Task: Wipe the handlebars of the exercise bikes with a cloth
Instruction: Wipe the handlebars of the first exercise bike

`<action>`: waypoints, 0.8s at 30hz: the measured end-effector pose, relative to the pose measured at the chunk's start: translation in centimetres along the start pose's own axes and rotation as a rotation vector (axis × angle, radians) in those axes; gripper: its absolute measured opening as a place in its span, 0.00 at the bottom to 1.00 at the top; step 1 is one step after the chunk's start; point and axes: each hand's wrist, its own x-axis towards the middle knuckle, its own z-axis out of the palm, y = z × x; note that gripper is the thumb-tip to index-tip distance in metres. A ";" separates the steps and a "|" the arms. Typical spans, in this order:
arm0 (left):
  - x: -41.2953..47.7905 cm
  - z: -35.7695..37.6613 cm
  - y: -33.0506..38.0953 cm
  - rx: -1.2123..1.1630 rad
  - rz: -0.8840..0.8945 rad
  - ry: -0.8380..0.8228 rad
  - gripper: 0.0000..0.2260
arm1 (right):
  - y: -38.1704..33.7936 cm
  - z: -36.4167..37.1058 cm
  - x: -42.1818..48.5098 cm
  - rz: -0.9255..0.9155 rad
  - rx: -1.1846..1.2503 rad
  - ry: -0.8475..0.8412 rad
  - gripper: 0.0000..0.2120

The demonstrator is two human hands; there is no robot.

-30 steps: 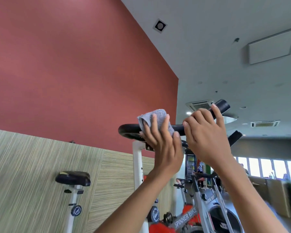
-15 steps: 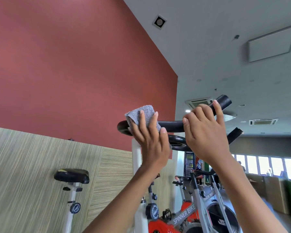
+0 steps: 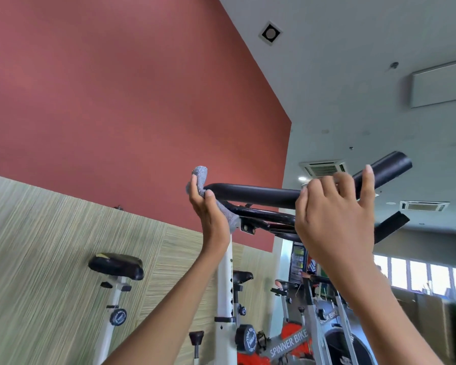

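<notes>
the left hand [image 3: 211, 216] pinched the cloth [image 3: 200, 174] on the handlebar [image 3: 256, 194], the right hand [image 3: 333, 217] gripped that bar; wiping looked midway, with the bikes behind [image 3: 287, 343] likely untouched.

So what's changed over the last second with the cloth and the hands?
The left-hand grip slid the cloth leftward along the handlebar to its left bend, where the cloth now wraps round it. The right-hand grip stayed holding the bar's right side.
</notes>
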 end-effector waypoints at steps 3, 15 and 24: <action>-0.3 -0.2 0.1 0.032 -0.002 -0.031 0.25 | -0.4 0.0 0.0 -0.007 -0.033 -0.004 0.17; 1.3 -1.2 -2.8 0.208 0.583 -0.054 0.21 | -1.2 1.0 -0.3 0.057 -0.110 0.048 0.18; 4.0 -1.3 -4.6 -0.011 0.415 -0.027 0.19 | -1.8 1.2 -0.1 0.080 -0.114 0.080 0.18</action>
